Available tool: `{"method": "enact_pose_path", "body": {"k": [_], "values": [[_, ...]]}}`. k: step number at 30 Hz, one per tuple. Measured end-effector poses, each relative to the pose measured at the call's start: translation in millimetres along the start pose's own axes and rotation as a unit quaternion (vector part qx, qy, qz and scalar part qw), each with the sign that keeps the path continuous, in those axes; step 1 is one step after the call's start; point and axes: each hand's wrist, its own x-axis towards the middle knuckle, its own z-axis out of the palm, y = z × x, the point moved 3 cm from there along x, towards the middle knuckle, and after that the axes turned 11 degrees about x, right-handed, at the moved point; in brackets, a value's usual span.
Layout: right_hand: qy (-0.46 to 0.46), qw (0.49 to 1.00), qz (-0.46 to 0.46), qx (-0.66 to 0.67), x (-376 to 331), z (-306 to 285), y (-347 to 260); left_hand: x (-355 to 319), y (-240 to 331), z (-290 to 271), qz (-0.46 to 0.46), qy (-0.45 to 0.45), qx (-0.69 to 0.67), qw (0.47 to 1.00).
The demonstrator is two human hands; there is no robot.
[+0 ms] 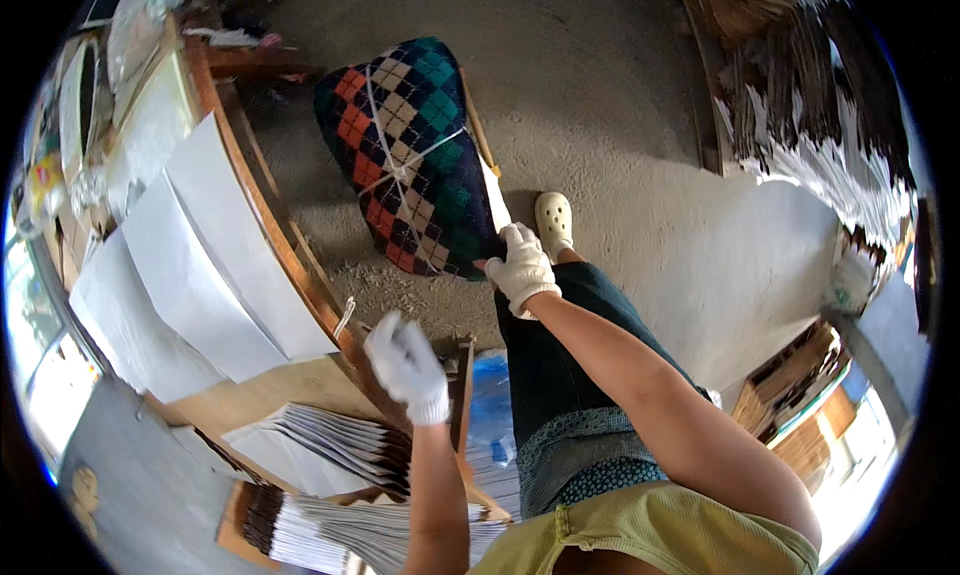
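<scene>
Grey concrete floor (600, 95), wood-edged table (264, 225) at left, bright window (62, 385) far left

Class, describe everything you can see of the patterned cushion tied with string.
The cushion is a plump, roughly rectangular pad covered in what looks like knitted fabric, with orange-red, beige and green diamonds on a dark ground. White string crosses its top, meeting near the middle. It lies slightly slanted above the grey floor, with a thin wooden strip showing along its right edge; its support is mostly hidden. The gloved right hand is at its lower right corner, apparently touching it.
</scene>
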Motion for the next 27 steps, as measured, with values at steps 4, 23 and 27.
{"method": "enact_pose_path", "body": {"k": [4,23,27], "values": [[-0.052,0.991,0.044,0.112,18,-34,-9,19,-81,105,-0.324,-0.099,-0.201,0.919],[-0.045,0.996,0.072,-0.041,115,-30,51,44,-51,112,-0.291,-0.208,-0.189,0.915],[0.025,0.962,0.207,0.178,123,-7,48,23,-13,98,-0.228,-0.092,-0.208,0.947]]}}
